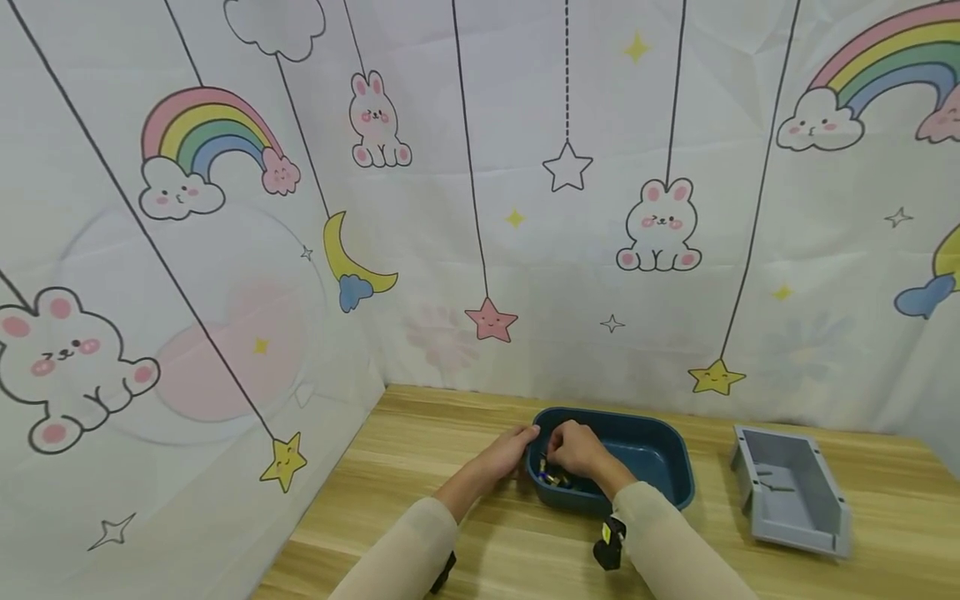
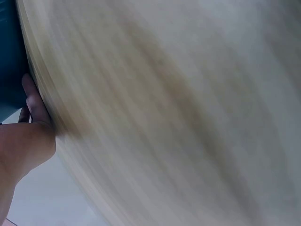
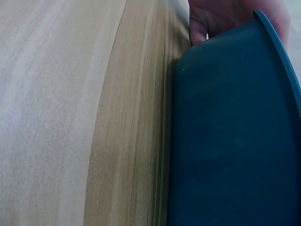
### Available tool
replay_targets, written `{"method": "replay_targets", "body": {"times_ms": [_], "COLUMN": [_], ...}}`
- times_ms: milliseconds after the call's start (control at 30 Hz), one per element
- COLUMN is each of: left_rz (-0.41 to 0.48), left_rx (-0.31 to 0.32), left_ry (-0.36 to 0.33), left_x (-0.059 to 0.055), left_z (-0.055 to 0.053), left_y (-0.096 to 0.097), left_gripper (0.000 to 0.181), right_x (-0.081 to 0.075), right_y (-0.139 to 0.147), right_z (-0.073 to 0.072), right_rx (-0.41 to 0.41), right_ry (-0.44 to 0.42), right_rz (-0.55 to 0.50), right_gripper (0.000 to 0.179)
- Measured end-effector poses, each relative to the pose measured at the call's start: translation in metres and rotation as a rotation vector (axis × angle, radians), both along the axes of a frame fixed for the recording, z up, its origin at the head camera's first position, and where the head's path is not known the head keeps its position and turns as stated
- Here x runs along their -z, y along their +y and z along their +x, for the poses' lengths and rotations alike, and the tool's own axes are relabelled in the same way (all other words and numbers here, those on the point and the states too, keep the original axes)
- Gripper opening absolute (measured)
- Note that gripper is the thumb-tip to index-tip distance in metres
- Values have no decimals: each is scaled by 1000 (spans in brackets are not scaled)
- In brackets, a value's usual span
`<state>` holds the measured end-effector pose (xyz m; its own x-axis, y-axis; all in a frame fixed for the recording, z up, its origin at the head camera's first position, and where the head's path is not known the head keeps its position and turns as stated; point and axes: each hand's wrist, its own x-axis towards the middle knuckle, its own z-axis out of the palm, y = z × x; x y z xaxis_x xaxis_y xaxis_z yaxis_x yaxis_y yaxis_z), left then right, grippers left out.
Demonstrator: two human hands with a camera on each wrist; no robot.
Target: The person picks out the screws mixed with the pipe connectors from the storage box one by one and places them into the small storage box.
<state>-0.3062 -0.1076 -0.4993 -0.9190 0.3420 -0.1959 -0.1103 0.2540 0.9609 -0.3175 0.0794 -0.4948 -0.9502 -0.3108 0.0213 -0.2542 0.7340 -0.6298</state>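
Observation:
My right hand [image 1: 577,450] reaches down into a dark blue plastic basin [image 1: 663,427] with its fingers bent. Its fingertips are among several small, shiny gold and blue pieces [image 1: 557,481] gathered at the basin's left end. Whether they pinch one of them I cannot tell. At the outside of that end, my left hand [image 1: 510,452] touches the wall, fingertips up at the rim. The left wrist view shows fingers [image 2: 35,101] of this hand lying straight along the basin. From the right wrist, the basin's side wall [image 3: 235,132] hides the right hand's work.
A grey open-fronted bin [image 1: 798,525] stands to the right of the basin, with a few thin small pieces [image 1: 776,487] in it. Both containers rest on a wood-grain table [image 1: 420,417]. A white printed cloth [image 1: 555,275] hangs behind and at the left.

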Motion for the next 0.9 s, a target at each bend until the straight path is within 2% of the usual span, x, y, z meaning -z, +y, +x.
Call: {"method": "replay_targets", "body": {"times_ms": [433,700,900], "left_rz": [-7,0,-9], "left_rx": [8,-10,-7], "left_ry": [-2,0,7], "left_x": [0,3,2], "left_z": [-1,-2,-2], "left_y": [1,-1,-1], "left_gripper": [59,60,59], "right_x": [-4,-5,-7], "right_y": [5,10,16], "right_z": [-2,-5,-6], "right_rx": [-52,-156,-188], "right_ry": [-10,-3,16], "right_rz": [5,-4,-16], "right_gripper": [15,9,11]}}
